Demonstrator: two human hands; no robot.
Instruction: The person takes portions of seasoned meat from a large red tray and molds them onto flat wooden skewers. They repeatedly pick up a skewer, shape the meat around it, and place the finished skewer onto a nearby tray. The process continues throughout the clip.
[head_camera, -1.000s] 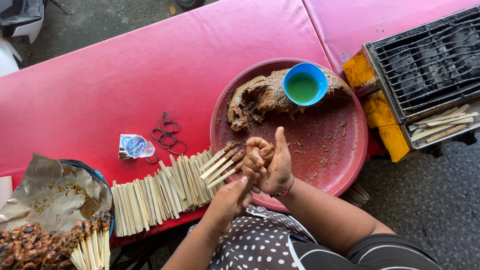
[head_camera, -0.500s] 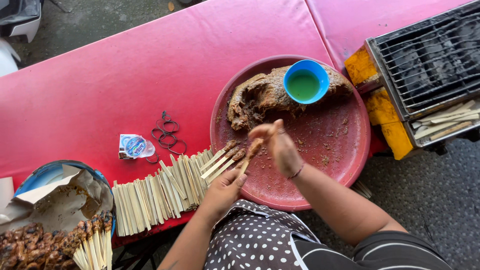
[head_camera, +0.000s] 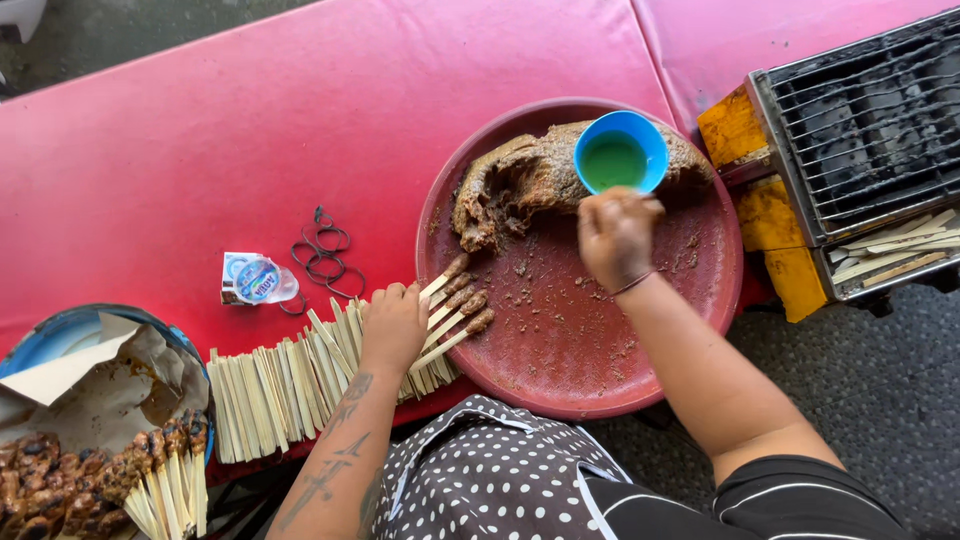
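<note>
Over the red padded tabletop, we are resting our left hand (head_camera: 393, 325) flat on pale bamboo sticks (head_camera: 290, 380) while our right hand (head_camera: 615, 238), fingers curled, is pinching brown minced meat (head_camera: 520, 185) just beyond it.

Matt red cloth-like table cover (head_camera: 300, 120). Smooth, greasy red plastic tray (head_camera: 590, 330). Glossy blue plastic cup (head_camera: 620, 152). Pale, dry wooden sticks (head_camera: 280, 385). Rough, moist brown meat (head_camera: 520, 185). Blackened metal wire grill (head_camera: 870, 110). Crumpled, oil-stained paper (head_camera: 90, 385).
</note>
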